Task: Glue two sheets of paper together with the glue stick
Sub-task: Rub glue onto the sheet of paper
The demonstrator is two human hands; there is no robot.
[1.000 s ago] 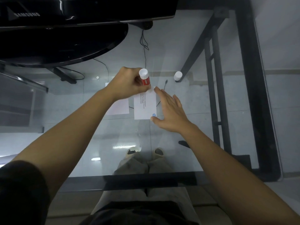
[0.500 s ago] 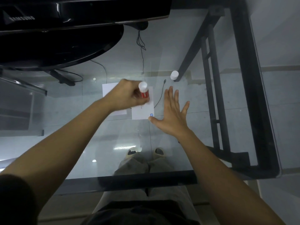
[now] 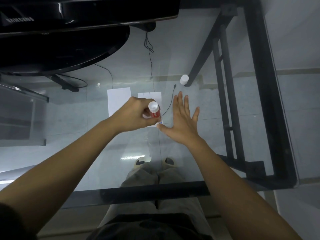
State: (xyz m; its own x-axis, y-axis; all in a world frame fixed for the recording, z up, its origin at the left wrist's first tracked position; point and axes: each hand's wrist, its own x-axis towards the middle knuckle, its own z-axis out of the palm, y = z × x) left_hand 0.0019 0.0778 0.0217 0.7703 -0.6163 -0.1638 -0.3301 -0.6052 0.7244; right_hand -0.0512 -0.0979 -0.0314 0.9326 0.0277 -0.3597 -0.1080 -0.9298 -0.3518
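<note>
A glass table over a grey tiled floor carries the work, with a black monitor at its far edge and the person's legs showing through the pane. The left hand is clenched round the glue stick, held roughly upright with its white end toward the camera; the working tip is hidden under the fist, so contact with the paper cannot be confirmed. A second ago that fist was at the far edge of the right sheet; it has since travelled down to the near corner, which reads as one stroke of glue drawn along the sheet. The right hand lies open and flat, fingers spread, holding nothing; its thumb tip touches the sheet's near right corner, where before its fingertips pressed the sheet higher up, so it has slid off to clear the stick's path. The left sheet lies just beside, untouched and partly under the left wrist. The cap stands well apart near a table leg. Joining is not yet done; more strokes may be wanted first.
</note>
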